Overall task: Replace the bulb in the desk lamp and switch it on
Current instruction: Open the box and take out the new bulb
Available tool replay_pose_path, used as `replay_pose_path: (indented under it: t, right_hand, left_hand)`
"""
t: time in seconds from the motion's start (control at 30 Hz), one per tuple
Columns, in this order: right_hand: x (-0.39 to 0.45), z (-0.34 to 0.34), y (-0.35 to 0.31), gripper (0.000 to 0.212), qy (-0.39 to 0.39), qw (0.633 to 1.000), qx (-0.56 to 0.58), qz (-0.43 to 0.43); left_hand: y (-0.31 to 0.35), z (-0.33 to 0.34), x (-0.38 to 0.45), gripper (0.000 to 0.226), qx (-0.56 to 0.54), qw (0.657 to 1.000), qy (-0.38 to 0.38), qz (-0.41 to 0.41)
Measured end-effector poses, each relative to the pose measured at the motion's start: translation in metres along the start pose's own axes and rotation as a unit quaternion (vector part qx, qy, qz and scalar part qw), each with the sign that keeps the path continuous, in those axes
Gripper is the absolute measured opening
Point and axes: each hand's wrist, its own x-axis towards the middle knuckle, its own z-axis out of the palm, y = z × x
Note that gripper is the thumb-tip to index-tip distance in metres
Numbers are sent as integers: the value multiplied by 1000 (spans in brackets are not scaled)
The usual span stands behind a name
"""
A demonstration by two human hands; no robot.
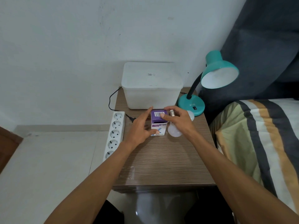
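Left of centre, left hand with spread fingers touching small purple-and-white cardboard bulb box, flap open, contents hidden. Just right, right hand pinching the box top above white plastic screw-base bulb lying on brown wood-grain table. Behind, lidded translucent white plastic tub, contents unclear. Upper right, teal metal desk lamp.

A plain white wall fills the upper left, marked with a few small dark specks and scuffs. Below it runs a pale tiled floor, with a brown wooden edge, possibly a door or cabinet, at far left. A small wood-grain bedside table stands against the wall. To the right lies a bed with a striped blanket, with dark grey fabric above it. Light is soft and even.
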Motion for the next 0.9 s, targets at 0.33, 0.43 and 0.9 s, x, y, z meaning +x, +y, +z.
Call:
replay_pose_path:
  t: [0.33, 0.43, 0.9]
  right_hand:
    - [3, 7, 14, 45, 34, 993, -95, -66]
    - [1, 8, 14, 48, 34, 991, -108, -77]
    - [-4, -1, 18, 16, 177, 983, -53, 11]
  left_hand:
    - [5, 3, -7, 97, 32, 998, 14, 44]
    - [6, 4, -9, 92, 42, 998, 15, 53]
    - [4, 7, -14, 79, 67, 995, 22, 74]
